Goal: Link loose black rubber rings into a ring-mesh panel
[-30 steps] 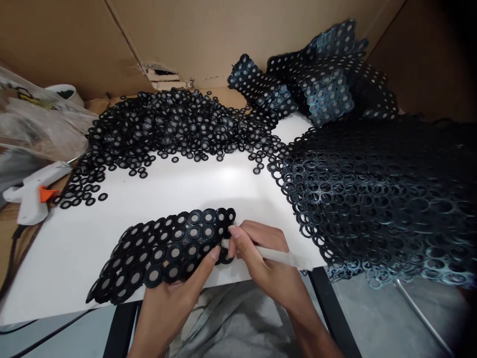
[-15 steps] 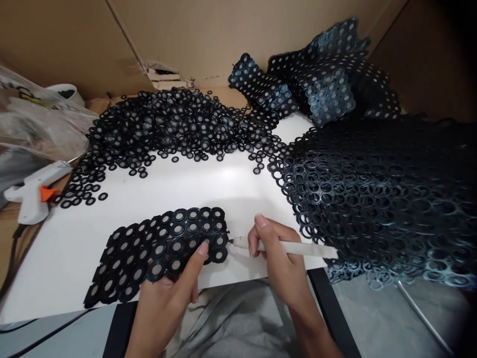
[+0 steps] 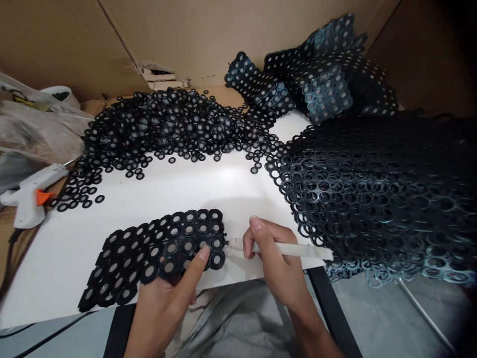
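A strip of joined black rings (image 3: 156, 253) lies on the white board (image 3: 208, 194) near its front edge. My left hand (image 3: 167, 303) grips the strip's near right end, thumb pressed on top of the rings. My right hand (image 3: 276, 263) is closed round a white stick (image 3: 290, 249) held like a pen. The stick's tip touches the strip's right edge.
A heap of loose black rings (image 3: 167, 124) covers the back of the board. A large mesh of emptied rings (image 3: 376, 189) fills the right side, with folded ring sheets (image 3: 316, 74) behind it. A white glue gun (image 3: 28, 196) and plastic bags (image 3: 37, 129) lie at the left. Cardboard walls (image 3: 208, 35) stand behind.
My right hand drew back from the strip's end, so the stick's tip now shows at the strip's right edge. The strip shifted a little to the left under my left hand.
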`<action>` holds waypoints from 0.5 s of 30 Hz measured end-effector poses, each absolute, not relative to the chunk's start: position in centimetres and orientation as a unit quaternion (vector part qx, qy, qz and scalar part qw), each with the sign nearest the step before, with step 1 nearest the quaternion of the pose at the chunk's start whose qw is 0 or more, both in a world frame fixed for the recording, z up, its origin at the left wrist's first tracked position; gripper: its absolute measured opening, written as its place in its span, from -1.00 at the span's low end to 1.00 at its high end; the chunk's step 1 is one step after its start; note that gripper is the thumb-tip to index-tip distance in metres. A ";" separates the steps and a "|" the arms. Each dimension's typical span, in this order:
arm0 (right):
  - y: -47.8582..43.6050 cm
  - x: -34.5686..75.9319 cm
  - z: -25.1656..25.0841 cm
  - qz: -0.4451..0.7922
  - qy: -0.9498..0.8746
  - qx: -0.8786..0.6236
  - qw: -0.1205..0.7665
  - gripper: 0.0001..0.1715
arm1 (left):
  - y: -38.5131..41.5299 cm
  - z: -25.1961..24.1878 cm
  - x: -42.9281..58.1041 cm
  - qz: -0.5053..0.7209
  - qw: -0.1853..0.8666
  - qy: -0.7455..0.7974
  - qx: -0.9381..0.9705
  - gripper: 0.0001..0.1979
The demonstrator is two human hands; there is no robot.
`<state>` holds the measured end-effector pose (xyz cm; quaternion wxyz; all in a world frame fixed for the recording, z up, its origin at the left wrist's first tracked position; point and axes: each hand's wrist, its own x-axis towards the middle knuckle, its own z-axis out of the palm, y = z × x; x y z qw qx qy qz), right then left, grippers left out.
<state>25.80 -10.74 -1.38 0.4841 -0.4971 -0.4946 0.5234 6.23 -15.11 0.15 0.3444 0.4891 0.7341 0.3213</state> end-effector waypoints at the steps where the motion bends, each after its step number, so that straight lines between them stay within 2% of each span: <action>1: -10.8 25.8 -1.3 0.524 -0.497 -0.495 0.483 -0.28 | -15.1 0.1 6.2 0.316 0.338 0.739 0.490 -0.33; 7: -10.9 25.9 -1.2 0.523 -0.516 -0.474 0.485 -0.32 | -14.8 0.0 6.4 0.319 0.312 0.744 0.498 -0.43; 11: -10.7 25.6 -1.4 0.507 -0.562 -0.460 0.465 -0.41 | -15.0 -1.4 5.7 0.329 0.246 0.722 0.557 -0.64; 15: -10.4 25.2 -1.3 0.487 -0.596 -0.452 0.450 -0.45 | -15.5 -2.8 4.7 0.318 0.218 0.690 0.613 -0.65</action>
